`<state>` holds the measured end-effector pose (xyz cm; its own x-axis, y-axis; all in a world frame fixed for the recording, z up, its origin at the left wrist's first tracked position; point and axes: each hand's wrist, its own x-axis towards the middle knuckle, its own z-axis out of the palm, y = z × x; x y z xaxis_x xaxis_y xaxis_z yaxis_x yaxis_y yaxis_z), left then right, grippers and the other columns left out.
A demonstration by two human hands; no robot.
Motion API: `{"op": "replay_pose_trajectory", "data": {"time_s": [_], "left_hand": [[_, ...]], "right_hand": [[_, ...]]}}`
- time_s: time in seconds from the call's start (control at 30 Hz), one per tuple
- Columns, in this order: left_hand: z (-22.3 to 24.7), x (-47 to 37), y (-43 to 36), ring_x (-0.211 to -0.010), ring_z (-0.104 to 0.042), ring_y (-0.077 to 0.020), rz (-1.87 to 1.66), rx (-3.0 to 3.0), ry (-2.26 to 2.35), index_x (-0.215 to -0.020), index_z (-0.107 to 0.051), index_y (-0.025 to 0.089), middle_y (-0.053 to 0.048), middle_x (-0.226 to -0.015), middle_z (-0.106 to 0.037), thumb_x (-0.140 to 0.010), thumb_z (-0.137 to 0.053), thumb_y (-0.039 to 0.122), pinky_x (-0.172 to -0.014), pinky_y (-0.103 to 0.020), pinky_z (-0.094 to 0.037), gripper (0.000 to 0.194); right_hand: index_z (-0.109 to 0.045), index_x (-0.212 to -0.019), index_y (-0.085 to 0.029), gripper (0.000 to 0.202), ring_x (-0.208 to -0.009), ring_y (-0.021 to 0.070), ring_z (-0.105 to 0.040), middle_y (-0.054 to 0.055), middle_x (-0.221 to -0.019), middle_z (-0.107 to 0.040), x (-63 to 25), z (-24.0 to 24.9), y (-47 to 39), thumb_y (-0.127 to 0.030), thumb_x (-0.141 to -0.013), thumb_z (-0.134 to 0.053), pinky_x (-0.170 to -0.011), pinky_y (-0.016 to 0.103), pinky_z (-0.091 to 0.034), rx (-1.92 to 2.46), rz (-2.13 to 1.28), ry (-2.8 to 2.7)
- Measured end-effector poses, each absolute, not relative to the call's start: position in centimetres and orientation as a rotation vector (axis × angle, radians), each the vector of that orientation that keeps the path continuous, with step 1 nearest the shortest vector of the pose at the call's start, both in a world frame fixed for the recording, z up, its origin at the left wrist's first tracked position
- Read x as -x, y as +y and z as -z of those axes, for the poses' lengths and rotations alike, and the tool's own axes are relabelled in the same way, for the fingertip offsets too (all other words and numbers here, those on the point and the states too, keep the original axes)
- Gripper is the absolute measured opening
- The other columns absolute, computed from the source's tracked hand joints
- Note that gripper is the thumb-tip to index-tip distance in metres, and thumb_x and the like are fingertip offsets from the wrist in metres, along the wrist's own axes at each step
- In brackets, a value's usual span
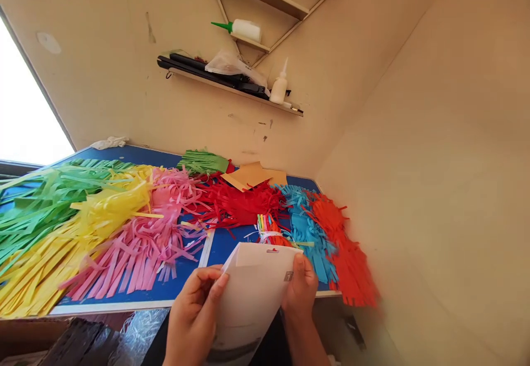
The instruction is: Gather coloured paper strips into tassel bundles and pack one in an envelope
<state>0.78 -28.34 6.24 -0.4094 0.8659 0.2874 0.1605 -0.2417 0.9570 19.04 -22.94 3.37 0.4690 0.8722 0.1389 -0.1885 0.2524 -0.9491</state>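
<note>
A white packet (pixel 248 294) with a small hang slot near its top edge is held upright between my two hands, above the table's front edge. My left hand (pixel 196 313) pinches its left side between thumb and fingers. On the right side my right hand (pixel 301 288) grips the packet near the upper corner, thumb on top. A dark printed mark shows beside that thumb. Just behind the packet lies a small bundle of multicoloured paper strips (pixel 271 231) with a white band around it. The packet hides part of this bundle.
Fringed paper in green (pixel 41 206), yellow (pixel 53 261), pink (pixel 141 244), red (pixel 244 203), blue (pixel 308 228) and orange (pixel 351 261) covers much of the blue table (pixel 223 250). Brown envelopes (pixel 248 175) lie at the back. A wall shelf (pixel 232 87) holds a glue bottle (pixel 279 87).
</note>
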Motion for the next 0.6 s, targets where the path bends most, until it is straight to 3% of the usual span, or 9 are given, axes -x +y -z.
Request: {"op": "replay_pose_trajectory", "data": {"time_s": [0.1, 0.27, 0.37, 0.5, 0.6], "left_hand": [[-7.2, 0.2, -27.7, -0.082, -0.071, -0.0204, -1.643, -1.46, 1.554, -0.104, -0.064, 0.019, -0.007, -0.092, -0.074, -0.084, -0.06, 0.051, -0.071, -0.028, -0.059, 0.038], [-7.7, 1.6, -27.7, -0.076, -0.072, -0.0205, -1.462, -1.659, 1.638, -0.088, -0.074, 0.023, -0.004, -0.084, -0.077, -0.086, -0.055, 0.053, -0.068, -0.026, -0.059, 0.037], [-7.2, 2.9, -28.2, -0.079, -0.073, -0.0234, -1.392, -1.544, 1.58, -0.089, -0.077, 0.023, -0.003, -0.083, -0.078, -0.083, -0.058, 0.058, -0.068, -0.028, -0.06, 0.041], [-9.2, 5.3, -27.8, -0.095, -0.073, -0.0238, -1.278, -1.562, 1.464, -0.103, -0.075, 0.026, -0.004, -0.097, -0.078, -0.09, -0.043, 0.061, -0.079, -0.032, -0.06, 0.049], [-12.0, 6.0, -26.7, -0.084, -0.074, -0.0213, -1.147, -1.906, 1.537, -0.099, -0.076, 0.031, -0.001, -0.09, -0.079, -0.076, -0.059, 0.067, -0.071, -0.026, -0.061, 0.046]], "right_hand": [[-0.051, -0.065, -0.018, 0.048, -0.053, 0.0105, -0.042, -0.004, -0.058, -0.045, -19.0, -3.2, -23.1, -0.06, -0.086, -0.059, -0.051, 0.022, -0.039, 1.138, -0.76, -0.886], [-0.047, -0.06, -0.018, 0.049, -0.052, 0.0101, -0.035, -0.004, -0.056, -0.038, -18.9, -3.6, -23.1, -0.055, -0.091, -0.053, -0.049, 0.022, -0.033, 1.14, -0.704, -1.061], [-0.044, -0.057, -0.019, 0.051, -0.05, 0.0099, -0.032, -0.004, -0.054, -0.035, -19.0, -4.8, -23.1, -0.056, -0.092, -0.048, -0.047, 0.022, -0.028, 1.128, -0.687, -1.182], [-0.048, -0.055, -0.019, 0.052, -0.048, 0.0103, -0.033, -0.004, -0.05, -0.036, -19.4, -6.9, -23.8, -0.053, -0.094, -0.045, -0.049, 0.024, -0.029, 1.123, -0.6, -1.429], [-0.056, -0.06, -0.018, 0.051, -0.047, 0.0106, -0.037, -0.003, -0.049, -0.04, -19.4, -7.9, -24.3, -0.052, -0.095, -0.043, -0.051, 0.024, -0.032, 1.065, -0.639, -1.608]]}}
